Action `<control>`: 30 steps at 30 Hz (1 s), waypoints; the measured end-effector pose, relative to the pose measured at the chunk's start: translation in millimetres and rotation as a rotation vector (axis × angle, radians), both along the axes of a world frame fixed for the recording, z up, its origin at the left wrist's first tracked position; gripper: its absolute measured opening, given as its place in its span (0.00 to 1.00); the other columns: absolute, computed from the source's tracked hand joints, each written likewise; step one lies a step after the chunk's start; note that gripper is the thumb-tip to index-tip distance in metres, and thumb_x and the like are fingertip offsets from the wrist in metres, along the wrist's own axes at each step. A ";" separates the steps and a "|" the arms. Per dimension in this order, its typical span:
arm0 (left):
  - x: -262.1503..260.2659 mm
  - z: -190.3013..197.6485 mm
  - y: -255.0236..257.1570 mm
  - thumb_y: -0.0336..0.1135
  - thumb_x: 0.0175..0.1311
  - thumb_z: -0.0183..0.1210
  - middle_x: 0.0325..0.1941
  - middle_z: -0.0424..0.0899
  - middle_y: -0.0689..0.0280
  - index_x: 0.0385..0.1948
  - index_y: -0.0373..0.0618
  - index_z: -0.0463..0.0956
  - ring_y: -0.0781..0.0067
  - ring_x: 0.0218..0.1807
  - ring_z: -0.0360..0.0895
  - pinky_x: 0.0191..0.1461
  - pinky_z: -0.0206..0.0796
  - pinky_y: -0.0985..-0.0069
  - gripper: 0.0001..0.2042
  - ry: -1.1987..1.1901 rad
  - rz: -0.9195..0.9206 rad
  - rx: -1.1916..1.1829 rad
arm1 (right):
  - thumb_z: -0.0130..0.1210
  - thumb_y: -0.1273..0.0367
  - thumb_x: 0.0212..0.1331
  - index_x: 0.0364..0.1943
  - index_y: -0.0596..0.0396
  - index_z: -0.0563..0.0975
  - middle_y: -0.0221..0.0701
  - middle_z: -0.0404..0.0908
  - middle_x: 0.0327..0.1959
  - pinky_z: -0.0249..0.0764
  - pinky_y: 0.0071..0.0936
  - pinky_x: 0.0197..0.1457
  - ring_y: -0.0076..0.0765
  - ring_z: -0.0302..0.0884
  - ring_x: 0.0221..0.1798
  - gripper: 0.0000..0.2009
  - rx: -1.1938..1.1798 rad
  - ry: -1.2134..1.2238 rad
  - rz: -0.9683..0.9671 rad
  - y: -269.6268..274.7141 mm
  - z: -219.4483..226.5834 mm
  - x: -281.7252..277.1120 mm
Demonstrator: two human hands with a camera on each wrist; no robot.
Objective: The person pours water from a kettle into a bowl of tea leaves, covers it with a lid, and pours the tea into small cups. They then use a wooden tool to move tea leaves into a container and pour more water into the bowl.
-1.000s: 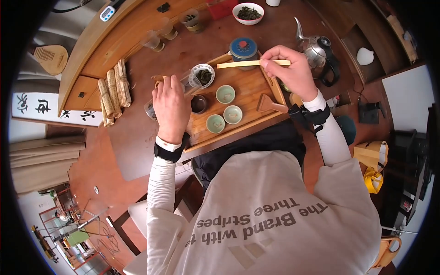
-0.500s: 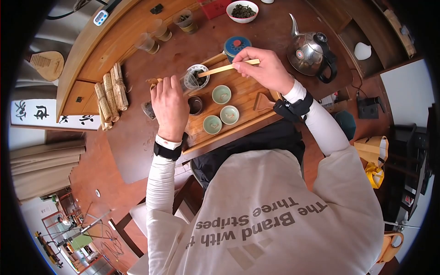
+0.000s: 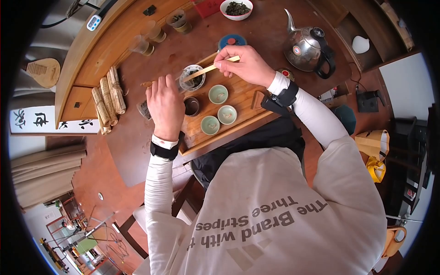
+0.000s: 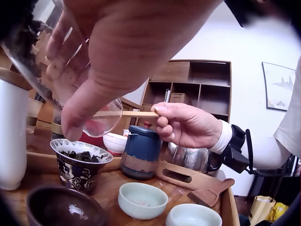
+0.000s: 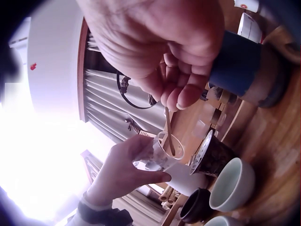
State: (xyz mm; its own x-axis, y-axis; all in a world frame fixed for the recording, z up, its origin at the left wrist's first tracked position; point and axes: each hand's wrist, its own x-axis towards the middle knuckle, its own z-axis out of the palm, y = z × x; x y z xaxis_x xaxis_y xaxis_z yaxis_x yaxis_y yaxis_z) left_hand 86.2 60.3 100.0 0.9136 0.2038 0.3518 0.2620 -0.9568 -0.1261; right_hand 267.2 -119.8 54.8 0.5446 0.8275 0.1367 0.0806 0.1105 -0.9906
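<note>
My left hand [image 3: 166, 110] grips a clear cup [image 5: 155, 155] tipped on its side, its mouth close over a dark patterned bowl [image 4: 77, 175] with a white inside. Dark tea leaves [image 4: 81, 156] lie in that bowl, and more show through the wall of the clear cup. Between thumb and fingers, my right hand [image 3: 247, 65] pinches a thin, flat wooden tea stick [image 3: 201, 73]. The far end of the stick reaches into the clear cup's mouth. Near my left hand, a dark brown cup [image 3: 192, 106] stands on the wooden tray [image 3: 245, 114].
Several pale green cups [image 3: 218, 94] stand on the tray, beside a brown wooden scraper [image 3: 257, 100]. Behind is a blue lidded canister [image 3: 232, 41]; a steel kettle [image 3: 302, 48] stands to the right. Farther back are a white bowl of leaves [image 3: 236, 9] and clear cups [image 3: 178, 20].
My right hand has moved left with the tea stick, bringing its tip from beyond the patterned bowl into the mouth of the tipped cup. My left hand stays about where it was.
</note>
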 end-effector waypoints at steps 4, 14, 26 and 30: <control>6.8 -2.8 -0.1 0.25 0.46 0.66 0.38 0.78 0.60 0.40 0.42 0.73 0.55 0.45 0.77 0.49 0.67 0.61 0.17 -0.001 -0.007 0.024 | 0.61 0.69 0.68 0.40 0.62 0.81 0.27 0.84 0.32 0.78 0.20 0.37 0.19 0.80 0.31 0.08 -0.018 -0.011 -0.032 -2.8 -1.8 2.5; 1.5 -10.2 -3.0 0.26 0.44 0.70 0.38 0.78 0.59 0.40 0.41 0.73 0.55 0.45 0.77 0.48 0.67 0.60 0.20 -0.030 0.006 -0.052 | 0.61 0.68 0.69 0.40 0.60 0.82 0.25 0.83 0.30 0.77 0.19 0.38 0.17 0.79 0.31 0.08 -0.042 -0.038 -0.058 -9.4 -1.8 0.7; -3.1 -11.4 -0.3 0.25 0.42 0.69 0.37 0.77 0.59 0.39 0.42 0.72 0.54 0.45 0.77 0.49 0.67 0.60 0.19 -0.070 0.016 -0.065 | 0.60 0.69 0.69 0.41 0.60 0.82 0.25 0.83 0.32 0.78 0.19 0.38 0.18 0.79 0.32 0.07 -0.081 -0.096 -0.054 -10.1 -2.7 1.0; -2.2 -12.2 1.7 0.25 0.42 0.69 0.37 0.77 0.60 0.38 0.42 0.73 0.55 0.45 0.77 0.49 0.67 0.60 0.19 -0.074 0.006 -0.074 | 0.60 0.70 0.69 0.41 0.61 0.82 0.26 0.84 0.33 0.78 0.20 0.39 0.18 0.80 0.33 0.07 -0.058 -0.084 -0.049 -7.4 5.2 -4.2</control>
